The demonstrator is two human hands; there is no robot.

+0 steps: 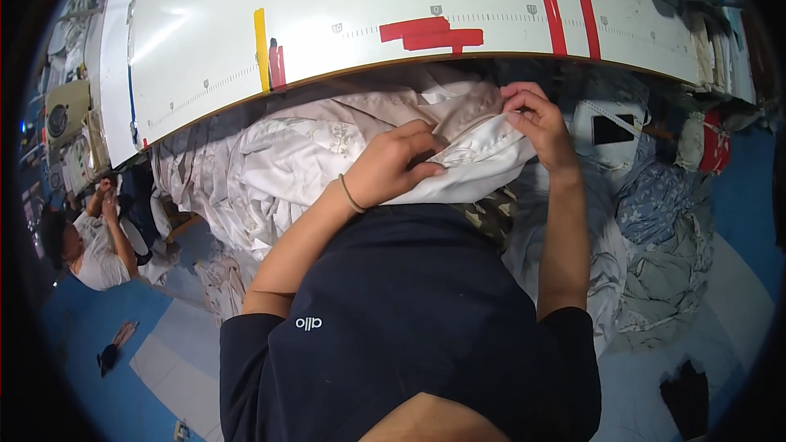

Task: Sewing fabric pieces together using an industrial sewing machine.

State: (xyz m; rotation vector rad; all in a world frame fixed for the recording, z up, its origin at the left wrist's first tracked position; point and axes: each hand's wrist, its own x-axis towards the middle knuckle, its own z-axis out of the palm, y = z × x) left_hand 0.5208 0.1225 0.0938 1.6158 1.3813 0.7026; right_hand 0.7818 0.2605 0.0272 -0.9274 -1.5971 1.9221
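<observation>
A heap of white satin fabric (pixel 286 157) with a faint embroidered pattern lies across my lap, below the table's front edge. Pale pink satin (pixel 377 108) shows along its far side. My left hand (pixel 391 165) is closed on the white cloth near the middle, its thumb and curled fingers gripping a fold. To the right, my right hand (pixel 536 121) pinches the raised right end of the same cloth between thumb and fingers. Between the two hands the fabric is drawn into a loose, rumpled stretch. The lower part of the heap is partly hidden by my left forearm.
Ahead is a white table (pixel 196 41) with ruler marks and coloured tape strips. A dark phone-like rectangle (pixel 614 128) lies on a white surface at right, near bundled blue-grey cloth (pixel 655 205). Another person (pixel 102 245) works at far left. Dark cloth (pixel 685 397) lies on the floor.
</observation>
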